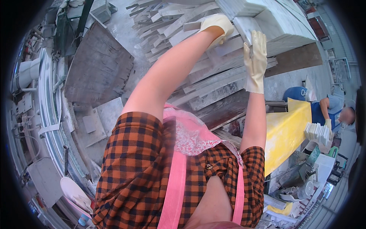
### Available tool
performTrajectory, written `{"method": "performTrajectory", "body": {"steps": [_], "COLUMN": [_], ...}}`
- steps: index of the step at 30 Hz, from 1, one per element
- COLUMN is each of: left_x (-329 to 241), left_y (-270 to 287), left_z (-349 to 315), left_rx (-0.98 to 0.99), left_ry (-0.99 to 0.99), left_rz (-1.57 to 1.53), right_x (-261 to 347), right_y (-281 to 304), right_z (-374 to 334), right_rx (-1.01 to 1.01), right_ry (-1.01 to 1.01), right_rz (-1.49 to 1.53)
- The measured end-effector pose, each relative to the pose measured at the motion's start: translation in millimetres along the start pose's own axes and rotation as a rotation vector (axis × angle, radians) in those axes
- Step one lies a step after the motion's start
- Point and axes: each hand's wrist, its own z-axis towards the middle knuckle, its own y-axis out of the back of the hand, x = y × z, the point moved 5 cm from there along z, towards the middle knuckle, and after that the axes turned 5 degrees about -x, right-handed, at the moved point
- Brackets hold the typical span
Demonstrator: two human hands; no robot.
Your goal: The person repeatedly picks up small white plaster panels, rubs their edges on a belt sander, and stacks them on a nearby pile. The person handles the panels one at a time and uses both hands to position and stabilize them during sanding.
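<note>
Left gloved hand bends over grey stone strips; from here, cannot tell its grip. Right gloved hand: fingers extended, close together, beside white marble slab, which lies between both hands. Advisable: support edges evenly, fingertips clear of gaps.

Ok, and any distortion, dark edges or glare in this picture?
Head view: corners go black; head view: the pale rail at left bows; head view: the co-worker at right appears tipped sideways; head view: the right gloved hand has only soft highlights.
</note>
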Motion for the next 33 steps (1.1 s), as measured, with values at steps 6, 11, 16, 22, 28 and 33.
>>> {"method": "performTrajectory", "body": {"steps": [6, 11, 16, 22, 28, 33], "left_x": [-4, 4, 58, 85, 54, 23], "left_y": [-2, -11, -18, -40, -25, -14], "left_z": [20, 5, -64, -84, -92, -86], "left_rx": [-0.144, -0.304, -0.285, -0.34, -0.633, -0.589], "left_ry": [-0.01, -0.116, -0.234, -0.307, -0.779, -0.913], "left_rz": [-0.01, -0.225, -0.699, -0.508, -0.308, -0.147], "right_x": [1, 6, 4, -9, -16, -38], "right_y": [7, 10, 16, 22, 40, 31], "right_z": [4, 7, 10, 19, 1, -46], "right_rx": [0.104, 0.177, 0.211, 0.307, -0.062, -0.297], "right_ry": [-0.048, -0.036, -0.06, -0.162, -0.344, -0.88], "right_rz": [-0.094, -0.206, -0.175, 0.128, 0.388, 0.438]}}
